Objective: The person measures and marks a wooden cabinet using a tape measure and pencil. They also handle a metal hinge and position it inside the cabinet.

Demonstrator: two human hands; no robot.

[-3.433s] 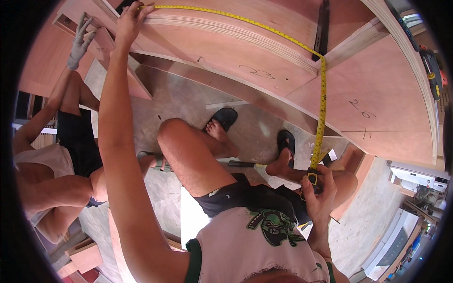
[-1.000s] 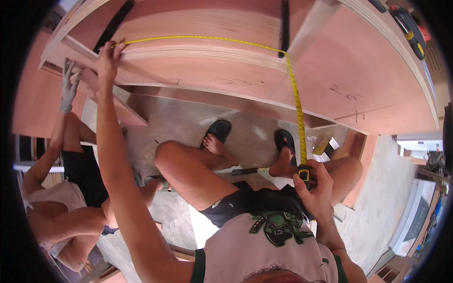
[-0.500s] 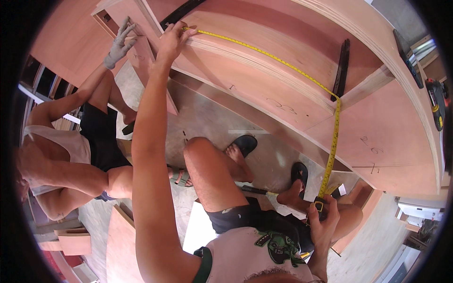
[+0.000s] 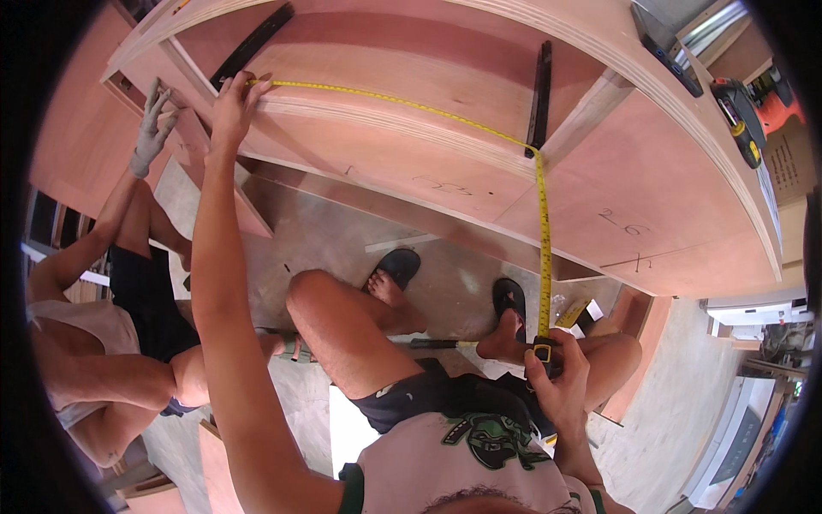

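Observation:
My left hand [image 4: 231, 111] pinches the end of a yellow measuring tape at the left of a wooden cabinet's open compartment. The tape blade [image 4: 385, 101] runs right along the plywood edge, then bends near a black drawer slide [image 4: 539, 98] and drops toward me. Its dark case, a tape measure [image 4: 543, 351], sits in my right hand [image 4: 565, 377], fingers wrapped round it. Another black slide [image 4: 251, 44] is beside my left hand. Pencil marks show on the cabinet's front panel [image 4: 505, 206].
At the left another person sits with a gloved hand [image 4: 152, 130] raised by the cabinet. A power drill [image 4: 743, 128] and a long dark tool [image 4: 664, 50] lie on top at the right. On the floor are a hammer [image 4: 437, 343] and a small yellow box [image 4: 579, 317].
The whole view has shifted, so the cabinet and both my hands sit farther left in the picture. Both hands keep their hold on the tape measure, its blade still stretched along the edge.

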